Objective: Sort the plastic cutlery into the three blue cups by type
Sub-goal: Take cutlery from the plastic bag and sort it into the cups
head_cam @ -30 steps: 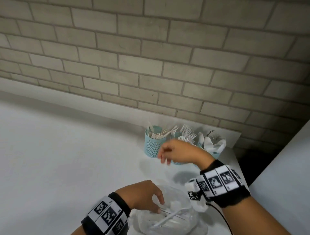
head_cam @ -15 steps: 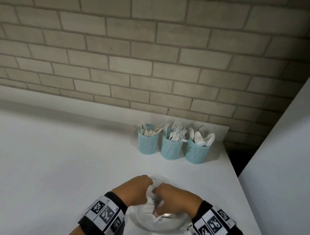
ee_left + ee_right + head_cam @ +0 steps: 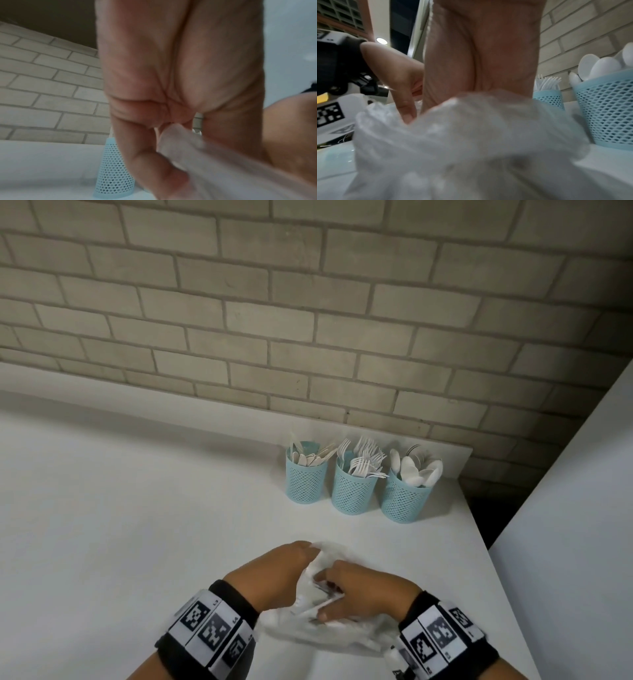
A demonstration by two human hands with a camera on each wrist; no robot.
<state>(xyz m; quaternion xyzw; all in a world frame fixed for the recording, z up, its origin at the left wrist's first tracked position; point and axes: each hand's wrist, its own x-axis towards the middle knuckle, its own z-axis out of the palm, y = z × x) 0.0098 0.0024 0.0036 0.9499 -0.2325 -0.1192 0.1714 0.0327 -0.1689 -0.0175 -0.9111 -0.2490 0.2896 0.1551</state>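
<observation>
Left hand [image 3: 274, 571] pinches clear bag [image 3: 325, 630]; right hand [image 3: 359, 590] inside, fingers hidden, grip unclear

The right hand [image 3: 356, 590] has come back from the cups [image 3: 352, 491] to the bag [image 3: 329, 631], reaching inside it beside the left hand [image 3: 274, 573].
</observation>
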